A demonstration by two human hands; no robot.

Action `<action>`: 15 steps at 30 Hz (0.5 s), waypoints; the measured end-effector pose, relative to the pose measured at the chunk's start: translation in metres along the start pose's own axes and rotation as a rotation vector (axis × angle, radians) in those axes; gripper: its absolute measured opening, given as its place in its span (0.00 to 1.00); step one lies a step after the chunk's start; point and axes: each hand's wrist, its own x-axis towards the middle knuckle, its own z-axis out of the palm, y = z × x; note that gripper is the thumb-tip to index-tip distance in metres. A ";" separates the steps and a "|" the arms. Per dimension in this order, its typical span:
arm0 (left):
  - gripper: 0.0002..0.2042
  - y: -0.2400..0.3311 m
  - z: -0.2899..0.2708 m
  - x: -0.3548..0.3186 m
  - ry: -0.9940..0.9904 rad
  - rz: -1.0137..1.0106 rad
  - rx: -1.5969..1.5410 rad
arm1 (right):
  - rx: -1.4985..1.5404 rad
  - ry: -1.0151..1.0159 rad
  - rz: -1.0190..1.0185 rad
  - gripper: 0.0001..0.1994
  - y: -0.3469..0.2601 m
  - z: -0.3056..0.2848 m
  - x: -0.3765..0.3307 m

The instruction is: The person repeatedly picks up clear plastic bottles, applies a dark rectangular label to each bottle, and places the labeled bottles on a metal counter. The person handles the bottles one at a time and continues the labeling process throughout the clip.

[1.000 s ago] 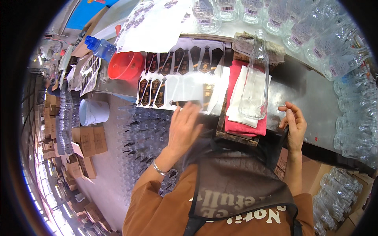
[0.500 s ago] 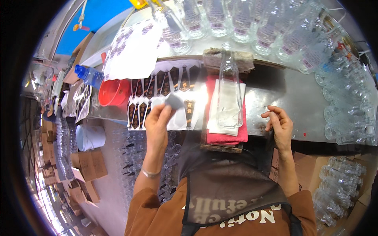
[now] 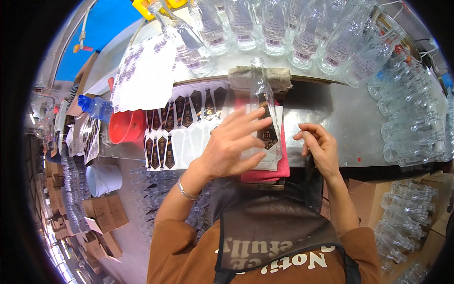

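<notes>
A clear glass bottle (image 3: pixel 260 86) lies on its side, its neck pointing away from me. A black tie-shaped label (image 3: pixel 268 134) with copper-coloured print lies along its body, lower end toward me. My left hand (image 3: pixel 231 144) is over the bottle's left side with spread fingers. It hides part of the bottle, and whether the fingertips touch the glass I cannot tell. To the right of the bottle, my right hand (image 3: pixel 321 147) hovers with loosely bent fingers, holding nothing visible. A sheet of black labels (image 3: pixel 187 111) lies at the left, with bare white gaps in its lower row.
A rolled cloth rest (image 3: pixel 279 79) supports the neck; white and red cloths (image 3: pixel 265 177) lie beneath the bottle. Several upright labelled bottles (image 3: pixel 246 28) line the back, more bottles (image 3: pixel 397 123) the right. A red basin (image 3: pixel 125 127) and blue-capped bottle (image 3: pixel 97 107) stand left.
My left hand moved right from above the label sheet to the bottle, and its pinch has opened. The dark label it held is now on the bottle. My right hand stays near the same place.
</notes>
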 end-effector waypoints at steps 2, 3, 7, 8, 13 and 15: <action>0.11 -0.002 0.003 0.000 0.064 -0.046 -0.077 | -0.046 -0.060 0.008 0.13 -0.010 0.008 0.014; 0.11 -0.004 0.008 0.000 0.141 -0.097 -0.110 | -0.051 -0.077 -0.025 0.14 -0.013 0.013 0.024; 0.27 -0.016 0.027 0.006 0.293 -0.350 -0.118 | -0.124 -0.128 -0.107 0.19 -0.030 0.033 0.071; 0.29 -0.019 0.029 0.009 0.283 -0.383 -0.108 | -0.135 -0.141 -0.105 0.20 -0.033 0.036 0.080; 0.31 -0.019 0.030 0.010 0.239 -0.390 -0.105 | -0.180 -0.114 -0.064 0.25 -0.045 0.048 0.088; 0.31 -0.018 0.030 0.009 0.233 -0.383 -0.108 | -0.228 -0.112 -0.097 0.23 -0.038 0.047 0.088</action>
